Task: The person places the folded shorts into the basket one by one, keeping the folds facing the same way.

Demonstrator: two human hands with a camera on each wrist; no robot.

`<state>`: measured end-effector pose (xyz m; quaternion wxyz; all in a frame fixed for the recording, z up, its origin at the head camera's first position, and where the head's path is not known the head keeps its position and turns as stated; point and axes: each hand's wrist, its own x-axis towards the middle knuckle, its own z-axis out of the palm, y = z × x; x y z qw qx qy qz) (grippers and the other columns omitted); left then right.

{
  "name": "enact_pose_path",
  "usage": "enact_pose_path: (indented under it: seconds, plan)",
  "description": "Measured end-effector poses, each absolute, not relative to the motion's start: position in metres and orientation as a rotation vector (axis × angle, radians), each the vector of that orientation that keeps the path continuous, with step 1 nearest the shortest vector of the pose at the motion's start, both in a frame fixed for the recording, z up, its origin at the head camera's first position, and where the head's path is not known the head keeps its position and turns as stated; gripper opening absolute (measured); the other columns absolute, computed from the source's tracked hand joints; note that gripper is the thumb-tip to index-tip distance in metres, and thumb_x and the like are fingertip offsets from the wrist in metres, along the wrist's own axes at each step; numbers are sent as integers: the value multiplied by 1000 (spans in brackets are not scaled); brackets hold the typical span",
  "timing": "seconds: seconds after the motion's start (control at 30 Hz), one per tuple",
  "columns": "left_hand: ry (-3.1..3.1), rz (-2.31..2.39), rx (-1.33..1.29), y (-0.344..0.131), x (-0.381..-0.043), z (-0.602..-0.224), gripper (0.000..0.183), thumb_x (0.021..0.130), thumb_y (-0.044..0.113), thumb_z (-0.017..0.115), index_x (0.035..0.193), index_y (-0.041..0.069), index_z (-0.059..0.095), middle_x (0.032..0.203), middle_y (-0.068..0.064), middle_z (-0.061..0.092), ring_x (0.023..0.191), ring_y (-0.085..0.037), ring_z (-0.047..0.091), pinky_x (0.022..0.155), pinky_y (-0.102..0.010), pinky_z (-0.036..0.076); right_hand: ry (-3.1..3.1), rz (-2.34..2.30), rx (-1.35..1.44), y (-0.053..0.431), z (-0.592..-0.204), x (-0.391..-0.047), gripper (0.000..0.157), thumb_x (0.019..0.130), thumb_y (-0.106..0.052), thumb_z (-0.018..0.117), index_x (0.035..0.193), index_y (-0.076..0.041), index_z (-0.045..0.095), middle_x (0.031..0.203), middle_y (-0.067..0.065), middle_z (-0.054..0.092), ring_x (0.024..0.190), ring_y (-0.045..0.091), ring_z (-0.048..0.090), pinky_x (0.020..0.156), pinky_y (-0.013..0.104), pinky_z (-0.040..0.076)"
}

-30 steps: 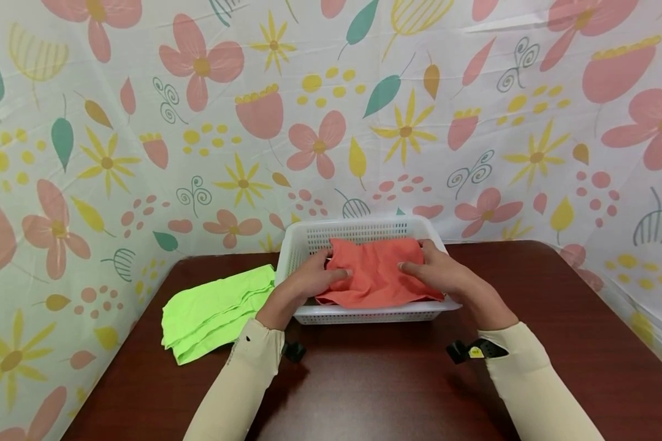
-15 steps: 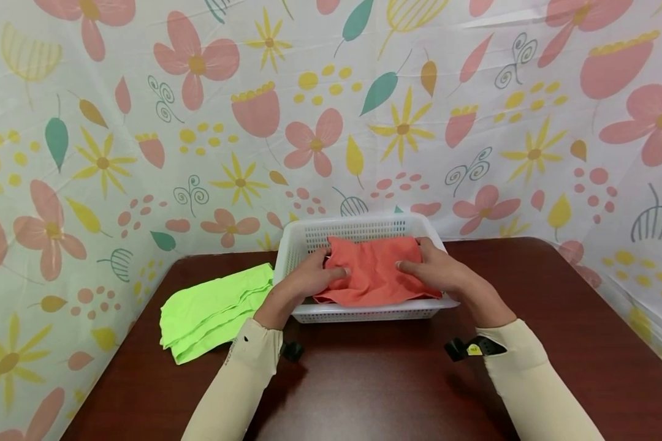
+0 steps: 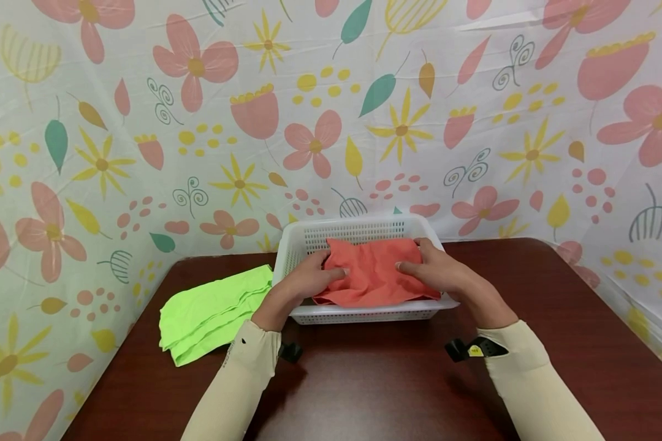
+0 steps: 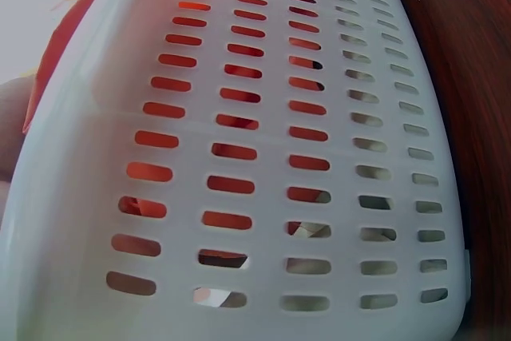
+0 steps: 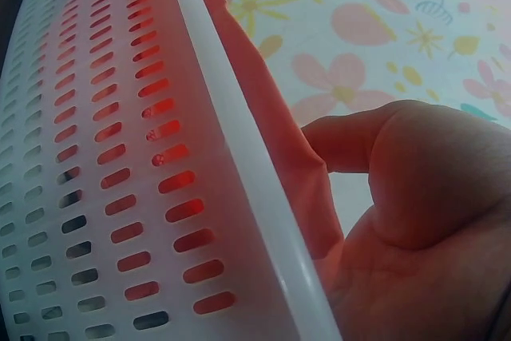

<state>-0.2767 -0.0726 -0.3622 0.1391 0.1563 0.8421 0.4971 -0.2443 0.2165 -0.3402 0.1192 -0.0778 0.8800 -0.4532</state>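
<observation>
A coral-red folded cloth [image 3: 374, 275] lies in a white perforated plastic basket [image 3: 364, 316], its front edge near the basket's front rim. My left hand [image 3: 308, 277] grips the cloth's left side, thumb on top. On the opposite side my right hand [image 3: 443, 271] holds it likewise, with the thumb [image 5: 343, 141] against the cloth in the right wrist view. The other fingers of both hands are mostly hidden by cloth and basket. Through the slots of the basket wall [image 4: 263, 121] in the left wrist view, red fabric shows; only a sliver of the left hand [image 4: 11, 127] appears there.
A stack of folded lime-green cloth [image 3: 215, 313] lies on the dark reddish-brown table [image 3: 386, 380], left of the basket. Behind the table hangs a white sheet [image 3: 320, 73] with a flower print, close to the basket's back rim.
</observation>
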Motion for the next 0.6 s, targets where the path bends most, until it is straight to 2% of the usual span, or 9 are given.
enact_pose_path:
  seconds: [0.2,0.43,0.6]
  plan:
    - [2440,1410,463,-75,-276,-361,36,103,25,67,134,9,61,122,-4,64,108,-23,58,94,-37,47,2594,-1266,-207,216,-339,-243,85,105,-35,65,161,5,15,153,26,37,136,41,40,116,62,40]
    - [2467,1384,473,-78,-275,-361,33,102,26,68,129,9,63,113,-5,64,99,-22,59,86,-34,47,2627,-1222,-227,217,-339,-241,82,105,-35,64,160,6,19,151,26,41,135,41,42,115,62,41]
    - [2487,1373,492,-80,-273,-360,36,102,27,69,133,9,63,116,-5,64,101,-22,59,88,-35,48,2656,-1221,-285,218,-340,-238,77,106,-31,64,158,7,23,148,26,44,132,40,45,114,60,42]
